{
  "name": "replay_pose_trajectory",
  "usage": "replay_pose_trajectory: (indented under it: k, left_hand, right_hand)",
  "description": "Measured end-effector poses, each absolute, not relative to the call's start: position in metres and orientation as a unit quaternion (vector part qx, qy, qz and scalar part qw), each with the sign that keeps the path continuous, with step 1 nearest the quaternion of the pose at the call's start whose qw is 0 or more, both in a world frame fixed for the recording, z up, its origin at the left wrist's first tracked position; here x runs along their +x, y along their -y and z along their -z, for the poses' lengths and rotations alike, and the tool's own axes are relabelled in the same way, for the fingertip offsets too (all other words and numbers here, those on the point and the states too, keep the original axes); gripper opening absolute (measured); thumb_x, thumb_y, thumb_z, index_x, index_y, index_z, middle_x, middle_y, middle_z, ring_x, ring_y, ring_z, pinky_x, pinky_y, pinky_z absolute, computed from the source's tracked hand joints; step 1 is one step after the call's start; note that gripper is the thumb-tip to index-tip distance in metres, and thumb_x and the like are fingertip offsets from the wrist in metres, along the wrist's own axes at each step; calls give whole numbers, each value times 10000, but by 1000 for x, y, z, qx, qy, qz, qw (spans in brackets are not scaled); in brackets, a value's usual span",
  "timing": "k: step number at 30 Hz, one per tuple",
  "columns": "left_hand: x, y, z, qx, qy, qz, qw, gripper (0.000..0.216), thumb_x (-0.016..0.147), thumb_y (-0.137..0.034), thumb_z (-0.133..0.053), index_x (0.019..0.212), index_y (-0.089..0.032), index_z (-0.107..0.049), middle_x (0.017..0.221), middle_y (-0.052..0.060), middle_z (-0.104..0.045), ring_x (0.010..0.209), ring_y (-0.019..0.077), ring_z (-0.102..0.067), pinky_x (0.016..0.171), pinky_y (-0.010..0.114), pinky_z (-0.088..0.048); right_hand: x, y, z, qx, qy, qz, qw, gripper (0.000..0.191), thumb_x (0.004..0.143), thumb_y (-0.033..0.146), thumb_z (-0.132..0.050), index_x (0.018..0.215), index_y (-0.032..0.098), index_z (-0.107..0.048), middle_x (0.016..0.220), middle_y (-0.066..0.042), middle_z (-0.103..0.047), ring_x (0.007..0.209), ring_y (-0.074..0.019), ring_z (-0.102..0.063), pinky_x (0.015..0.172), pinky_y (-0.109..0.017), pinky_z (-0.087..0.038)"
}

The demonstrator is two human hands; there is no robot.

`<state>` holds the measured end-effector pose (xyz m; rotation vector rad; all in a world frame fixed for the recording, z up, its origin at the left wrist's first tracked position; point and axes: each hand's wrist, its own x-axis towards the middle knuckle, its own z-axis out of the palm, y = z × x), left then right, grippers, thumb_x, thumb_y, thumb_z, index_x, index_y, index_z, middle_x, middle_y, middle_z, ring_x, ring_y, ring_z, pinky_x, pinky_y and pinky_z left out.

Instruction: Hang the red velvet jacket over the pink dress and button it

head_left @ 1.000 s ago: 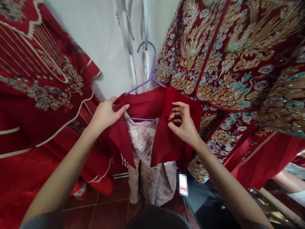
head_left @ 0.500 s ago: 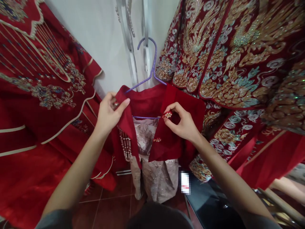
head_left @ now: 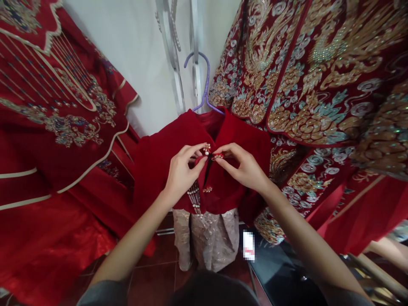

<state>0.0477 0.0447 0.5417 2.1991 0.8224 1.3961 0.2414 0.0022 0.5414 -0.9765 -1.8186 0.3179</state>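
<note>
A short red jacket (head_left: 165,148) hangs from a purple hanger (head_left: 205,85) in front of me. At its front edge, my left hand (head_left: 185,168) pinches a beaded flower button (head_left: 207,149) with a pearl. Just to the right, my right hand (head_left: 244,165) pinches the matching button loop (head_left: 217,156) on the other front edge. Both fastener parts are close together; whether they touch I cannot tell. Below them sits another flower fastener (head_left: 207,189) on the jacket's right panel. A beaded tassel (head_left: 194,197) dangles under my left hand.
Red embroidered garments (head_left: 73,127) hang at left, and a heavily gold-embroidered jacket (head_left: 306,85) hangs at right. Pale patterned fabric (head_left: 215,240) stands below the red jacket. Metal rails (head_left: 172,51) run up the wall. A black surface (head_left: 277,272) lies at lower right.
My left hand has moved right, bringing the jacket's left front panel across to the right one. The gap between the panels has narrowed, and my right hand stays nearly in place.
</note>
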Motion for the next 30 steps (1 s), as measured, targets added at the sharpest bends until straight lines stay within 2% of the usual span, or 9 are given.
replay_pose_trajectory:
  k: [8, 12, 17, 24, 30]
  left_hand:
    - [57, -41, -529, 727, -300, -546, 290, 299, 817, -197, -672, 1050, -215, -486, 933, 32, -681, 881, 146, -683, 785, 280, -558]
    - [56, -43, -530, 740, -293, -530, 293, 175, 826, -205, -659, 958, -202, -544, 964, 41, -686, 909, 156, -685, 802, 289, -556]
    - [54, -45, -532, 760, -295, -511, 272, 96, 838, -203, -641, 922, -194, -595, 955, 33, -689, 886, 153, -687, 794, 283, -558]
    - [50, -49, -543, 811, -278, -467, 217, 109, 850, -173, -612, 958, -191, -615, 1003, 45, -703, 910, 163, -680, 852, 334, -557]
    - [45, -52, -549, 840, -264, -440, 178, 111, 870, -158, -574, 971, -184, -612, 998, 53, -688, 886, 152, -665, 825, 324, -547]
  right_hand:
    - [239, -3, -534, -404, 707, -223, 536, 218, 891, 349, -605, 1086, 263, -655, 1075, -60, -515, 930, -161, -632, 796, -316, -594]
    - [238, -1, -536, -396, 693, -232, 557, 225, 887, 348, -611, 1092, 260, -644, 1072, -53, -566, 921, -156, -628, 791, -307, -588]
    - [236, -1, -537, -372, 655, -270, 599, 340, 817, 315, -702, 1117, 271, -547, 1004, -16, -613, 906, -138, -637, 779, -266, -577]
    - [224, -5, -535, -391, 639, -215, 627, 253, 835, 317, -666, 1033, 247, -525, 1027, -21, -616, 916, -142, -658, 719, -255, -591]
    - [218, -9, -532, -415, 638, -161, 628, 196, 860, 337, -625, 1006, 243, -534, 985, -26, -630, 931, -161, -668, 722, -282, -605]
